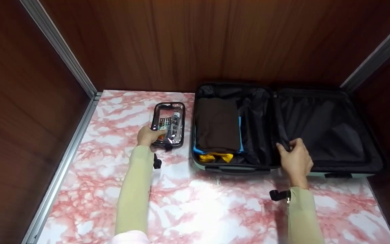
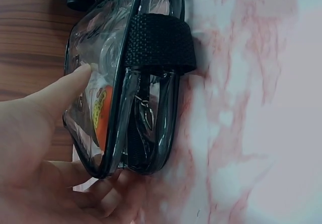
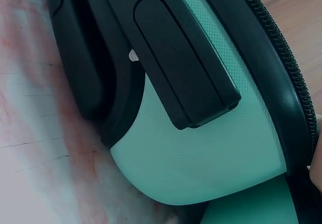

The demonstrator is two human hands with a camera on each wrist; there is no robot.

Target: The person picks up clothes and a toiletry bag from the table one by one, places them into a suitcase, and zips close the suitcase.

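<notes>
A clear toiletry bag with black piping and a few small items inside lies on the table, left of the suitcase. My left hand holds its near left corner. In the left wrist view the thumb presses the bag's clear face and the fingers curl under its edge. An open green suitcase with black lining lies to the right. At the near end of its hinge side, my right hand pinches the black fabric flap between thumb and fingers. The right wrist view shows mostly the shell.
Inside the suitcase's left half lie a dark brown folded item, something blue beneath it and a yellow cloth. Brown wood-grain panels enclose the pink marbled table at the back and both sides.
</notes>
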